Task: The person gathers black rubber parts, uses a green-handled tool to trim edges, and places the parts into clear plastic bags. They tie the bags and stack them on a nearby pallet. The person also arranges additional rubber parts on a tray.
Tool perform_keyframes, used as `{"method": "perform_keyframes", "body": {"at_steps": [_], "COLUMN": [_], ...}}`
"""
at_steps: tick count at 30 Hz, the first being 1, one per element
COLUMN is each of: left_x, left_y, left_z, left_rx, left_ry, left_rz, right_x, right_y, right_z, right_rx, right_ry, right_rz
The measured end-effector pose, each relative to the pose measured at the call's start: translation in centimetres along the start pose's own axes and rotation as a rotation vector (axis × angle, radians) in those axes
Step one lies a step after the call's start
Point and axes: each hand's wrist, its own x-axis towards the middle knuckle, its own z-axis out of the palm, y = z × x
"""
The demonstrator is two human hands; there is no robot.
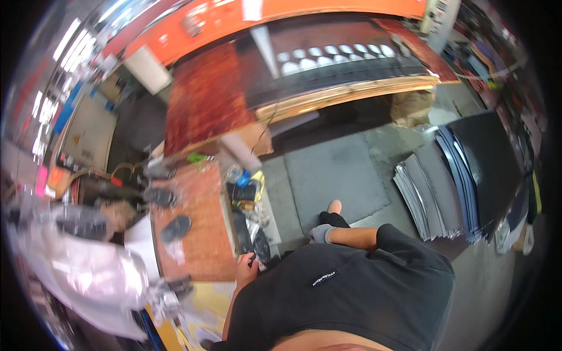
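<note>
My left hand point(246, 269) is at the near right edge of a low table with a reddish-brown top point(202, 216). Its fingers are curled round something small and dark that I cannot make out. Beside it lie a black plastic bundle point(261, 245) and crumpled clear wrapping. My right hand point(320, 233), in a grey glove, is in front of my body, above the floor by my foot. Its fingers are too small and hidden to read, and nothing shows in it. Dark grey oval pieces point(175, 229) lie on the low table.
Ahead stands an orange machine point(199, 26). Its bed carries a black sheet point(257, 82) with rows of white ovals point(319, 60). Stacks of grey sheets point(430, 193), blue sheets and black sheets point(492, 158) rest at the right. A grey mat point(333, 175) covers floor ahead. Clear plastic bags point(99, 263) bulge at left.
</note>
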Motion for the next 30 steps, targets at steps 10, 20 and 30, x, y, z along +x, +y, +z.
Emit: {"method": "perform_keyframes", "body": {"at_steps": [10, 20, 30], "left_x": [22.6, 31.6, 42.5], "left_y": [21.9, 29.6, 40.0], "left_z": [8.1, 13.0, 20.4], "left_rx": [-0.084, -0.094, -0.249], "left_ry": [-0.236, -0.384, -0.564], "left_rz": [0.446, 0.482, 0.639], "right_x": [-3.2, -10.7, -16.5], "right_y": [18.8, 26.5, 39.1], "right_z": [-17.4, -28.0, -44.5], "right_rx": [0.205, 1.348, 1.191], "right_ry": [0.436, 0.915, 1.449], "right_rz": [0.222, 0.064, -0.008]}}
